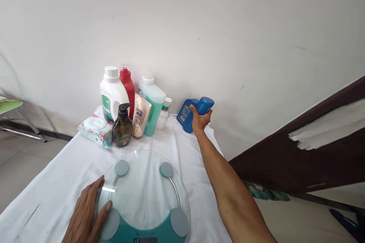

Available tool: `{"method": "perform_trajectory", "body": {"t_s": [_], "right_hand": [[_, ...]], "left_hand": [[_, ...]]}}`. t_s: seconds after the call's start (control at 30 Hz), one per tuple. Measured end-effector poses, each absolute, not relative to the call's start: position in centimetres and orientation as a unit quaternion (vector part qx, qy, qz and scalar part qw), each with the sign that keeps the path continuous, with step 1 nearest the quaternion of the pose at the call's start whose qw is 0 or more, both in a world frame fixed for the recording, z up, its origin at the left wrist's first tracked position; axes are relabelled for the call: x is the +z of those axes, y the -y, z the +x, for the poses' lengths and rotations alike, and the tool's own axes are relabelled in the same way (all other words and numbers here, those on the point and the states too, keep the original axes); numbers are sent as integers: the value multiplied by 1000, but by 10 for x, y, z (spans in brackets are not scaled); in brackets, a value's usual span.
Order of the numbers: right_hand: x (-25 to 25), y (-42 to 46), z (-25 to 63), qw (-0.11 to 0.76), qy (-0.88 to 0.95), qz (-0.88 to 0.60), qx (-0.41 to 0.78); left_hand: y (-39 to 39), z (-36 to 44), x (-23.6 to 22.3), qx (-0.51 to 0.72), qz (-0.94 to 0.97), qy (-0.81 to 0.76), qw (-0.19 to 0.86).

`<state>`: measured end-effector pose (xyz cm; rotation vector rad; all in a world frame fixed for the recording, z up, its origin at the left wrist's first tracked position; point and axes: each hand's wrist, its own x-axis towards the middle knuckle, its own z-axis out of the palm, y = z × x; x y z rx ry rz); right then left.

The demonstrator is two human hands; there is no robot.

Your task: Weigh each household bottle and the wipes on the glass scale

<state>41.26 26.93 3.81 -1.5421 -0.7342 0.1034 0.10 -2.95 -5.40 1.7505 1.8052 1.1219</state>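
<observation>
Right hand (202, 120) is stretched way out to the far right corner of the surface, fingers and thumb wrapped around a blue bottle (183, 115) just under its cap (206, 104). Bottle's tilted, cap leaning right, and I honestly can't tell if its base touches the white cloth (48, 193). Left hand (85, 210) is up front, laid loosely on the left edge of a round glass bathroom scale (145, 197), fingers relaxed and pretty straight, thumb over onto the scale. It's see-through with grey discs (179, 222) and a dark display (146, 240) on the near side.

Behind the scale, toward the left, toiletries are bunched up: wet wipes pack (95, 130) lying flat, dark pump bottle (122, 132), beige Rejoice tube (142, 114), then a white detergent bottle (114, 93), red bottle (129, 87) and green-liquid bottle (156, 111). Small clear bottle (163, 118) with a white top sits just right of those. Plain pale wall (228, 34) behind everything, green-topped folding table (10, 107) off to the left.
</observation>
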Motion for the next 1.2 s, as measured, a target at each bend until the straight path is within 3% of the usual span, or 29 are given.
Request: {"method": "perform_trajectory", "body": {"t_s": [0.2,0.33,0.53,0.7,0.97,1.2], "right_hand": [[58,-240,397,627,349,-697,20],[71,-181,333,617,495,-609,-56],[70,-114,196,560,673,-442,195],[63,-153,136,591,638,-446,213],[55,-182,126,606,602,-484,192],[105,-118,167,653,587,-440,187]], "left_hand": [[29,-13,-64,364,670,-618,193],[32,-10,-66,368,668,-621,181],[35,-7,-51,362,679,-605,205],[35,-6,-58,374,678,-602,197],[33,-7,-48,362,678,-598,226],[33,-9,-41,359,692,-586,221]]}}
